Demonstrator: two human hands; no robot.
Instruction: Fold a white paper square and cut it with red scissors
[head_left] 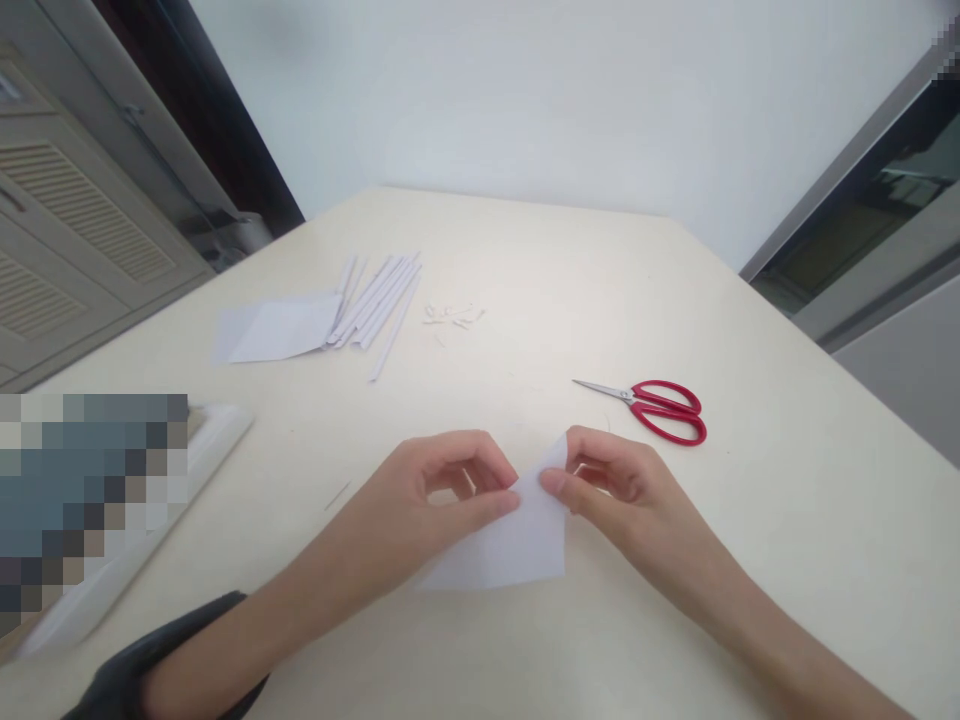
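Observation:
A small white sheet of paper lies on the cream table in front of me. My left hand pinches its upper corner between thumb and fingers. My right hand pinches the same lifted corner from the right, fingers curled. The corner is raised off the table between both hands; the rest of the sheet lies flat.
Red-handled scissors lie shut to the right of my hands. Farther back left are several rolled white paper sticks, a flat white sheet and small paper scraps. A white tray-like object sits at the left edge.

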